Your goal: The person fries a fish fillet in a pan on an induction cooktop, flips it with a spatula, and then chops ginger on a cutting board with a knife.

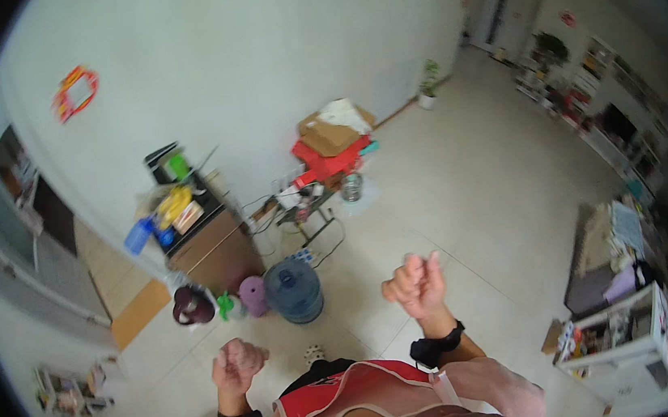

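Observation:
My left hand point(238, 363) is raised at lower left, blurred, with its fingers curled in and nothing visible in it. My right hand point(417, 288) is held out over the tiled floor, fingers bent towards the thumb, with nothing visible between them. Each wrist wears a black band point(438, 345). Beyond my hands, a blue plastic water-cooler bottle point(294, 290) stands upright on the floor. Beside it are a round purple object point(253, 296), a green and white spray bottle point(230, 305) and a dark maroon jug point(193, 306). Neither hand touches any of these.
A brown cabinet point(213, 251) by the wall carries yellow and blue items. A small folding stand point(317, 225) with trailing cords, a glass jar point(352, 187) and stacked cardboard point(329, 135) lie beyond. A white shelf unit point(620, 349) and a loaded sofa point(580, 280) stand right.

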`<state>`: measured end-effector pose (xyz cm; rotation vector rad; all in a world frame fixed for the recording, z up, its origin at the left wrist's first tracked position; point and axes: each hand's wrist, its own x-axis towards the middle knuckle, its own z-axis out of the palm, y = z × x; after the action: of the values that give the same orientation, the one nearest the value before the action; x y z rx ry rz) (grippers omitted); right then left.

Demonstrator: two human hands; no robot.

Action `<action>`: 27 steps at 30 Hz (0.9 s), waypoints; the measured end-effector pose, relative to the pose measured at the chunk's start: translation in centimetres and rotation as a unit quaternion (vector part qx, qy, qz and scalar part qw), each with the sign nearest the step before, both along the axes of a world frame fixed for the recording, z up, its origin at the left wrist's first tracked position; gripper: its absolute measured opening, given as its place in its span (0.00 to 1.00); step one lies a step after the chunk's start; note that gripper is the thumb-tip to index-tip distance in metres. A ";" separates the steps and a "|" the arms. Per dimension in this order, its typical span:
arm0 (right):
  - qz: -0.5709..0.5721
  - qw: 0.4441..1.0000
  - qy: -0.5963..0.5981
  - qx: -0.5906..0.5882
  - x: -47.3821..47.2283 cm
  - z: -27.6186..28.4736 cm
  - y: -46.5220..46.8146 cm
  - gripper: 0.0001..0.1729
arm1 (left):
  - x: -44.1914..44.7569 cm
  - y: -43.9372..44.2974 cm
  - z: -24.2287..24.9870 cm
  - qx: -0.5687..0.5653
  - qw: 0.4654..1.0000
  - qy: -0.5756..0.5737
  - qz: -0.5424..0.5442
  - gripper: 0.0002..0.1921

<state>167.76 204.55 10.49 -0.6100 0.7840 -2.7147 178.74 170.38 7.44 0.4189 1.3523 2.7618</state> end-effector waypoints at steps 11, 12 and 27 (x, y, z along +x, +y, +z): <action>0.414 0.902 -0.072 0.101 0.6 -6.7 -32.0 0.30 | 15.6 -19.3 -3.2 0.037 0.935 0.051 0.348 0.16; 0.426 0.897 -0.074 0.087 1.1 -6.7 -35.9 0.30 | 16.4 -22.0 -3.0 0.023 0.931 0.037 0.362 0.16; 0.659 0.736 -0.077 0.135 4.9 -7.9 -80.3 0.30 | 23.1 -47.7 -7.0 0.057 0.776 0.005 0.628 0.15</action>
<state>172.68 124.24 2.60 -0.5305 0.3831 -1.2710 201.84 122.70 0.39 -0.8454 1.9302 3.7665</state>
